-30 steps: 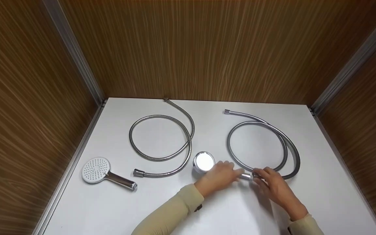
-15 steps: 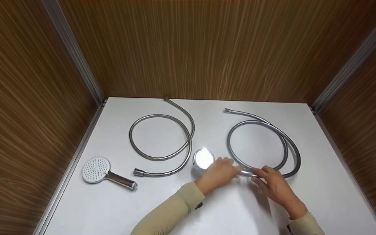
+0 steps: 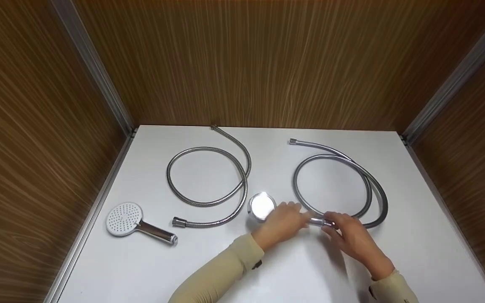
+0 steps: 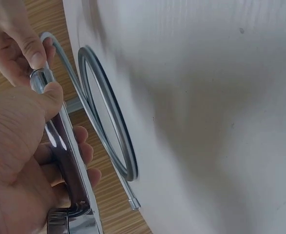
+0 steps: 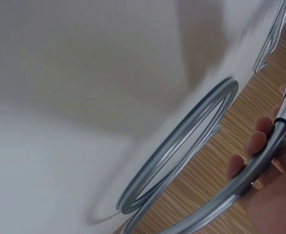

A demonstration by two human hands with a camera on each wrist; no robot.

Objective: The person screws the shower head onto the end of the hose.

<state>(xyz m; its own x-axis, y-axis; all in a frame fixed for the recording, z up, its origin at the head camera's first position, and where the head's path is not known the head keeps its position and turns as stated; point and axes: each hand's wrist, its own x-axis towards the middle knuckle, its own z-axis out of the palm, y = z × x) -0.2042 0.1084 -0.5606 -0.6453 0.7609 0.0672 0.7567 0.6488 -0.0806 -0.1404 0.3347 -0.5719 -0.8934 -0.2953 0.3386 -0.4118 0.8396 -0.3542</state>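
Observation:
In the head view, my left hand [image 3: 282, 223] grips the chrome handle of a shower head [image 3: 262, 206] whose round face points up. The left wrist view shows its fingers and thumb wrapped along that handle [image 4: 67, 146]. At the handle's end, my right hand [image 3: 352, 237] holds the end of a smooth grey shower hose [image 3: 383, 210]. From the right wrist, its fingers curl round the hose [image 5: 250, 173] just behind a dark ring, with the hose end in line with the handle. The join itself is partly covered by fingers.
To the left on the white table [image 3: 209, 269] lies a second shower head [image 3: 123, 219] with a white face. A ribbed metal hose [image 3: 206, 205] is looped beside it. Wood-patterned panels [image 3: 242, 63] enclose the table at the back and both sides.
My right thumb and fingers have shifted around the hose end, and more chrome shows at the join. The shower head has tipped slightly in my left hand, which otherwise stays in place.

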